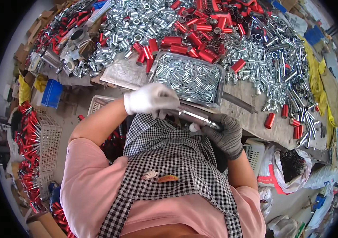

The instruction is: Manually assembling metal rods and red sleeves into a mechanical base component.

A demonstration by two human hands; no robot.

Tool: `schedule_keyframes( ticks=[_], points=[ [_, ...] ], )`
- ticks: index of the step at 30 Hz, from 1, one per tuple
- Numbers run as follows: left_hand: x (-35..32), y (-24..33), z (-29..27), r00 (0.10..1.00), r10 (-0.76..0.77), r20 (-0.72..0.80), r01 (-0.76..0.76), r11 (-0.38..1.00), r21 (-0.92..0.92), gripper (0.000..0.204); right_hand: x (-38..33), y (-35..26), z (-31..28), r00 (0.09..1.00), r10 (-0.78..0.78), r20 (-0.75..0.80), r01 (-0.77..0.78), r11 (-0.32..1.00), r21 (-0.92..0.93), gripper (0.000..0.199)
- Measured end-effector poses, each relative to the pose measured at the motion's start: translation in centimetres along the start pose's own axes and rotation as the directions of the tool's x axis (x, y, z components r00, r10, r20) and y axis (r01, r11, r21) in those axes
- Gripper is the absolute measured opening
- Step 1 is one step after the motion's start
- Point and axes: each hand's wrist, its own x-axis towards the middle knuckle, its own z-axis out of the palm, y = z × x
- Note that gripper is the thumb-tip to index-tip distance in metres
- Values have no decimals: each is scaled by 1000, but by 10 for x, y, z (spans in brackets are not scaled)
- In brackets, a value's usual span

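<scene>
My right hand point(226, 135), in a dark grey ribbed glove, is closed around one end of a shiny metal tube point(196, 116) held level in front of my apron. At the tube's other end is my left hand point(153, 98), in a white glove, its fingers curled together and slightly blurred. Whatever those fingers pinch is hidden. Just beyond my hands, a metal tray point(221, 88) holds a heap of small silvery pins point(189, 75). A small whitish piece point(194, 127) shows below the tube, beside my right hand.
Silvery sleeves point(137, 23) and red tubes point(206, 55) are piled across the far table. A dark bar point(240, 102) lies right of the tray. Plastic crates point(50, 142) and red parts point(28, 158) stand at left; a white bag point(284, 182) sits at lower right.
</scene>
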Motion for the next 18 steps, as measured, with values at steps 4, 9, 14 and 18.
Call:
schedule_keyframes(
  ticks=[4,9,14,18],
  points=[
    [-9,-10,22,978,189,-92,-184,981,58,25,-9,38,35,981,-192,-35,194,950,245,80],
    [5,-48,47,756,655,-4,-563,653,508,39,-3,13,40,964,-252,-82,264,941,210,87],
    [16,-35,47,785,620,22,-546,673,499,28,5,24,38,968,-177,179,160,981,106,60],
    [46,44,29,980,-105,169,36,929,369,22,-8,39,33,997,-78,4,74,958,278,46]
  ],
)
